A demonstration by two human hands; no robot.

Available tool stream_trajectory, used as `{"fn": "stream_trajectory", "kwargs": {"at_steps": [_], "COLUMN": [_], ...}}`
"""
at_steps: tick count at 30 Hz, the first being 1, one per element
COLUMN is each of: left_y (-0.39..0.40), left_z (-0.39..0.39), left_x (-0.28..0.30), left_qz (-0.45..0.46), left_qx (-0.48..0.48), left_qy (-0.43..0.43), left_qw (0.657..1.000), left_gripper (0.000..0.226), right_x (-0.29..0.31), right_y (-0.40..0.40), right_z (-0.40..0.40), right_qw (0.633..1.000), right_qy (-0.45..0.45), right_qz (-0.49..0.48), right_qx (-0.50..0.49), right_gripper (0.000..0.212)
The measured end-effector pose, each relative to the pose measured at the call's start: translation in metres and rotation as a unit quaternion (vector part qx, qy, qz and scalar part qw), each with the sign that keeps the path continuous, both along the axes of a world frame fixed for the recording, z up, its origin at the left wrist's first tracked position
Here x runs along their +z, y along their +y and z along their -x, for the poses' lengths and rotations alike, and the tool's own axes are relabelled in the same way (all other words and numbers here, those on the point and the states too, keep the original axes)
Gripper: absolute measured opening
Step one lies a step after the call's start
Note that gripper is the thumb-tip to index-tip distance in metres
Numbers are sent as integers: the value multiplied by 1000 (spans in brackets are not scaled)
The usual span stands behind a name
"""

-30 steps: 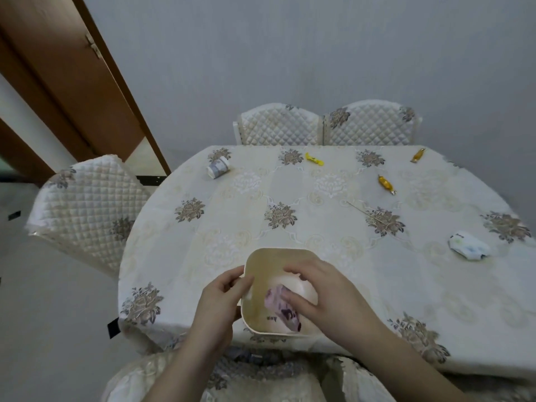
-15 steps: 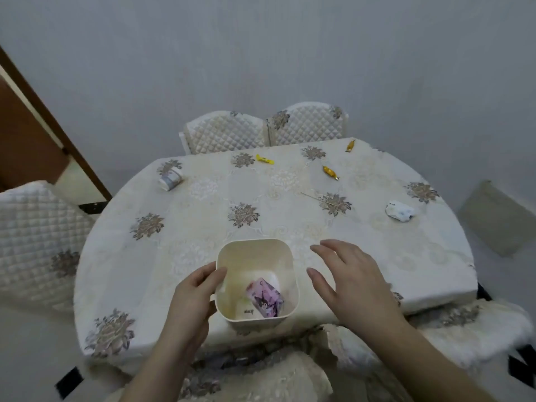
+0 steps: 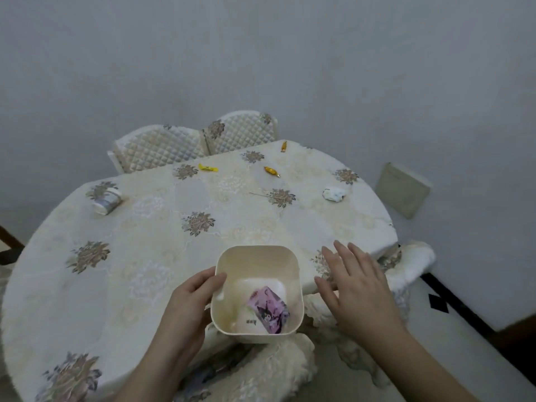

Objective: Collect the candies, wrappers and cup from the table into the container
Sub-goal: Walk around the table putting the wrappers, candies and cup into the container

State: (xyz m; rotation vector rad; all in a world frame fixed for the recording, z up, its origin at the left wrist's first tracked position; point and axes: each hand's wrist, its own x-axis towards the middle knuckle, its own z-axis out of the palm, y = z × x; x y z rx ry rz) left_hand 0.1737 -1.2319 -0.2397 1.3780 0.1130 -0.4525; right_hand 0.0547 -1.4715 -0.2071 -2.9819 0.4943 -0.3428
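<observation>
The left hand (image 3: 190, 297) grips the cream container (image 3: 256, 293) by its rim; the right hand (image 3: 355, 288) hovers beside the container, fingers spread, holding nothing. Candies (image 3: 271, 171), a white wrapper (image 3: 333, 194) and the tipped cup (image 3: 106, 200) lie well beyond it; overhanging the counter (image 3: 145, 256) edge, the container could tip off

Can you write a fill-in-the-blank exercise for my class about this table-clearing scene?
1. The pink wrapper lies inside the cream ____.
2. The ____ hand holds the container by its rim.
3. The paper cup on the table lies on its ____.
4. The right hand, fingers spread, holds ____.

Missing words: container; left; side; nothing
</observation>
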Motion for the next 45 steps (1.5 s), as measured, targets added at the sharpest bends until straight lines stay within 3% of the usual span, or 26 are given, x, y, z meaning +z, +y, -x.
{"fn": "stream_trajectory", "kwargs": {"at_steps": [6, 12, 29, 37, 41, 45], "left_y": [-48, -119, -367, -443, -481, -521], "left_z": [14, 47, 155, 150, 136, 109], "left_x": [19, 36, 80, 91, 91, 90], "left_qz": [14, 47, 63, 59, 58, 56], "left_qx": [-95, -163, -313, -318, -316, -314], "left_qy": [-20, -3, -19, -52, -67, -62], "left_qw": [995, 985, 948, 945, 945, 946], "left_gripper": [18, 18, 33, 20, 32, 20], "right_x": [13, 23, 56, 63, 66, 70], "right_y": [-28, -78, -276, -349, -389, -427], "right_z": [42, 96, 275, 274, 249, 215], "right_qw": [998, 991, 962, 957, 955, 955], "right_qy": [-9, -45, -13, -1, 1, 8], "right_qz": [14, 12, 40, 35, 43, 47], "right_qx": [-61, -129, -270, -289, -294, -293], "right_gripper": [49, 51, 56, 58, 60, 60]}}
